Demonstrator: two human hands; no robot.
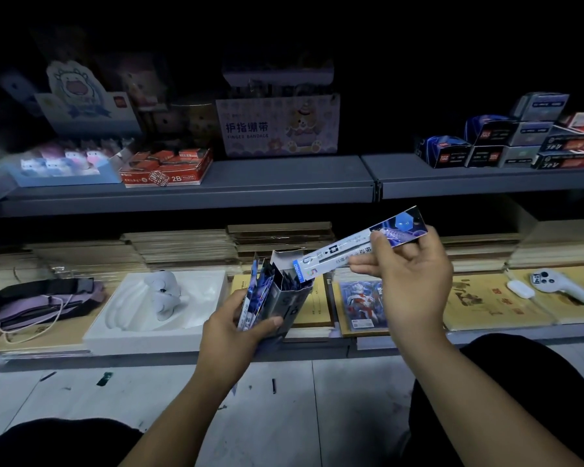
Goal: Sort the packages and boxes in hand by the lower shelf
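I start with the grey upper shelf (284, 183), which runs across the whole view and carries a finger bandage display box (279, 126), a red 2B box (169, 166) and a stack of dark small boxes (520, 139) off to my right. Below it the lower shelf (402, 342) holds stacks of notebooks (182, 247), a white tray (155, 305) with a pale toy figure in it, a purple bag (41, 305) at far left and a white controller (563, 284) at far right.

Closer in, my left hand (236, 328) is wrapped round an open carton (290, 294) together with a few loose packets (257, 291) pressed against its side; the carton stands tilted, flap up, in front of the lower shelf.

My right hand (415, 274) pinches a long, flat pen packet (361, 247) near its upper end, thumb on its face and fingers behind. The packet slopes down to the left, its lower tip right at the carton's mouth. I cannot tell whether the tip is already inside or only at the rim.

I judge the step in hand to be the passage of this packet through the carton's opening. The next move calls for keeping the packet in line with the narrow mouth, and a steady left-hand hold so the loose packets do not slip.
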